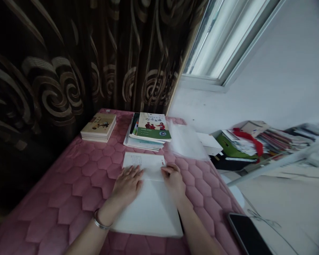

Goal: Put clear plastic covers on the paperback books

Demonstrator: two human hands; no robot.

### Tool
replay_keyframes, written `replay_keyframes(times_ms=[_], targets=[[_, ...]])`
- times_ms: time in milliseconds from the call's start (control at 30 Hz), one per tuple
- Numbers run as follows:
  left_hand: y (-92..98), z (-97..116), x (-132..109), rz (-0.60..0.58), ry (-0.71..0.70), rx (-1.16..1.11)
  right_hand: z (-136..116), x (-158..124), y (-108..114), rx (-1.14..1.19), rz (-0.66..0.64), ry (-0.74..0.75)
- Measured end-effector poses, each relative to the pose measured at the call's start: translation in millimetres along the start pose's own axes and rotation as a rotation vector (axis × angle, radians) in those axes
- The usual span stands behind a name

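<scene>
A white printed booklet (150, 173) lies in front of me, with small text near its top left and a little red mark at its upper right. It rests on a larger flat white slab (149, 212); whether that is a thick book or a box I cannot tell. My left hand (127, 184), with a metal bracelet at the wrist, lies flat across the booklet's left side, fingers spread. At the right edge my right hand (174, 179) has its fingers curled and pinched on the booklet's margin.
Behind the booklet is a stack of books (151, 131) with a green-and-white cover on top. Left of it stands a pile of tan books (99, 127). A clear plastic sheet (187, 141) lies to the right. A phone (248, 233) sits at the pink quilted cover's (87, 177) right edge.
</scene>
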State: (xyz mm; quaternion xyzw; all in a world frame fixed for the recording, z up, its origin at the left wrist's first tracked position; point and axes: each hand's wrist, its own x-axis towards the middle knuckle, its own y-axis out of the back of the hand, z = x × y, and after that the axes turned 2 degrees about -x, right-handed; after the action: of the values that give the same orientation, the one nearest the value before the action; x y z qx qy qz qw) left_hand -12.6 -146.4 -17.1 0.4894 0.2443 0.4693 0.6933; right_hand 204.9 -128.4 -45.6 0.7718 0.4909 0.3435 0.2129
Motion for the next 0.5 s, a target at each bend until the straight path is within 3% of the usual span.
replay_keyframes(times_ms=[200, 367, 500], targets=[[1.8, 0.3, 1.5, -0.007, 0.006, -0.012, -20.2, -9.0, 12.9, -0.374, -0.086, 0.053], [1.8, 1.6, 1.3, -0.02, 0.012, 0.014, -35.0, -19.9, 16.9, -0.32, -0.32, 0.301], [-2.8, 1.9, 0.6, 0.008, 0.023, 0.01, -38.1, -28.5, 12.2, -0.382, -0.351, 0.288]])
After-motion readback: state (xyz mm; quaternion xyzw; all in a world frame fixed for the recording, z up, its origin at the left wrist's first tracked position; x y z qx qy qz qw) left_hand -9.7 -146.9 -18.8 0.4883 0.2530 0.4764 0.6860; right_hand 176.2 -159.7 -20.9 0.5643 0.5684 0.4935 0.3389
